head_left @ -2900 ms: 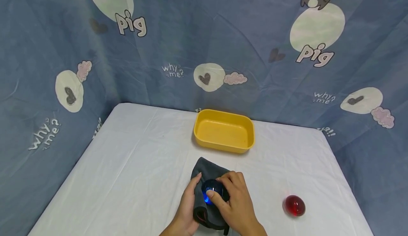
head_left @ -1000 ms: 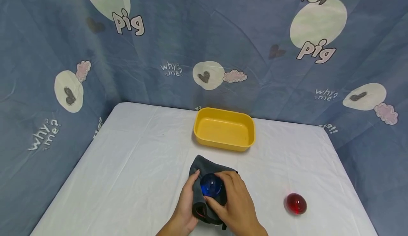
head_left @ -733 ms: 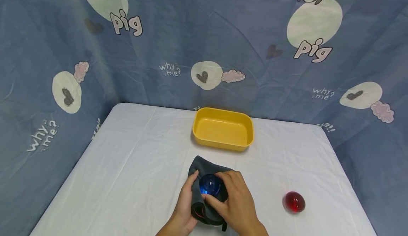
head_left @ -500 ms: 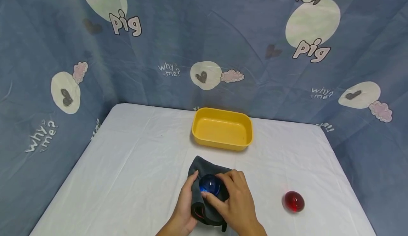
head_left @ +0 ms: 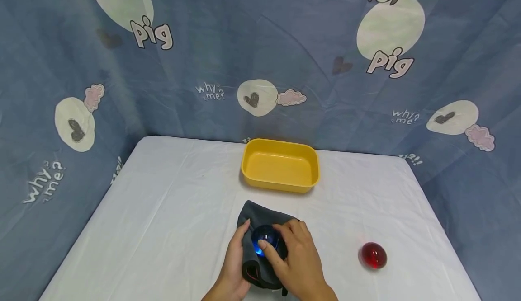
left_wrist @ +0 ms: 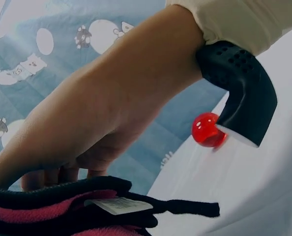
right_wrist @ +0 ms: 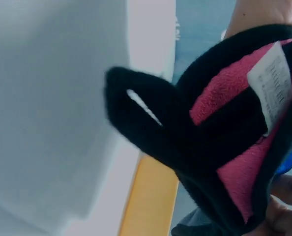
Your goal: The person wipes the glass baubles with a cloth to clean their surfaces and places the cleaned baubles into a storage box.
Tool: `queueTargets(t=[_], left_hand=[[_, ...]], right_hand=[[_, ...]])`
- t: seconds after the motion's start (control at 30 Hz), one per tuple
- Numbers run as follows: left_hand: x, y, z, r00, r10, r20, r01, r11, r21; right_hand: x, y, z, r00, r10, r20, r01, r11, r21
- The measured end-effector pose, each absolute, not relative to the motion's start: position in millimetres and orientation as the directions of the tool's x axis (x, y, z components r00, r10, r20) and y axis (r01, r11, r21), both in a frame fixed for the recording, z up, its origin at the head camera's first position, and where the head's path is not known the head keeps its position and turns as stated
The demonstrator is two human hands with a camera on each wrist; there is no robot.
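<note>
We see the left hand [head_left: 234,261] gripping a dark grey cloth [head_left: 260,211] from the left, its thumb along that edge; the other fingers are largely hidden, likely spread underneath as support. The right hand [head_left: 299,258] pinches a glossy blue ball [head_left: 266,232] between thumb and fingers, over the middle of the cloth. We judge that this two-handed hold steadies a smooth, round thing that could easily roll off, with the fabric serving as a soft bed below it. Both wrist views show us the cloth's folded edges and pink lining, with a label [right_wrist: 271,86] and a dark loop [right_wrist: 143,110] hanging free, presumably because nothing needs to hold them.

To the right, a red ball [head_left: 373,255] rests on the white table covering [head_left: 183,237], well apart from the hands, where it seems out of their way. On the far side sits a yellow tray [head_left: 281,185], leaving the near space for the hands.
</note>
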State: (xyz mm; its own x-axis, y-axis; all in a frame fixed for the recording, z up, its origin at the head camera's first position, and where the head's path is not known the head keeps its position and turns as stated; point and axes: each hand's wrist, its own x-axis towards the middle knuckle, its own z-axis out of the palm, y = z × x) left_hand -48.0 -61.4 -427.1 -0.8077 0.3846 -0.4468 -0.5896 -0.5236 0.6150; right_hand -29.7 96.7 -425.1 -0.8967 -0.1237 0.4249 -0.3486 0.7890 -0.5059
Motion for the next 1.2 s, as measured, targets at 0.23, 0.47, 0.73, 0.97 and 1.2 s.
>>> queueTargets(t=[0.23, 0.47, 0.73, 0.97, 1.2], left_hand=[[-49.9, -62.9, -425.4, -0.801, 0.398, -0.447, -0.599, -0.526, 0.604], [-50.9, -61.7, -424.3, -0.793, 0.402, -0.458, -0.609, -0.508, 0.608], [-52.1, -60.6, -424.7, -0.789, 0.391, -0.474, -0.614, -0.500, 0.610], [-51.0, -59.4, -425.2, -0.794, 0.390, -0.466, -0.608, -0.505, 0.613], [-52.5, -59.9, -425.9, -0.802, 0.381, -0.460, -0.598, -0.511, 0.617]], right_hand=[[-26.0, 100.3, -422.9, -0.863, -0.251, 0.438, -0.445, 0.788, -0.426], [-25.1, 102.0, -423.3, -0.838, -0.281, 0.468, -0.480, 0.787, -0.388], [-25.9, 101.5, -422.4, -0.865, -0.246, 0.437, -0.443, 0.783, -0.437], [-27.0, 102.3, -425.8, -0.869, -0.210, 0.449, -0.435, 0.758, -0.486], [-28.5, 101.5, -426.6, -0.885, -0.171, 0.433, -0.409, 0.730, -0.548]])
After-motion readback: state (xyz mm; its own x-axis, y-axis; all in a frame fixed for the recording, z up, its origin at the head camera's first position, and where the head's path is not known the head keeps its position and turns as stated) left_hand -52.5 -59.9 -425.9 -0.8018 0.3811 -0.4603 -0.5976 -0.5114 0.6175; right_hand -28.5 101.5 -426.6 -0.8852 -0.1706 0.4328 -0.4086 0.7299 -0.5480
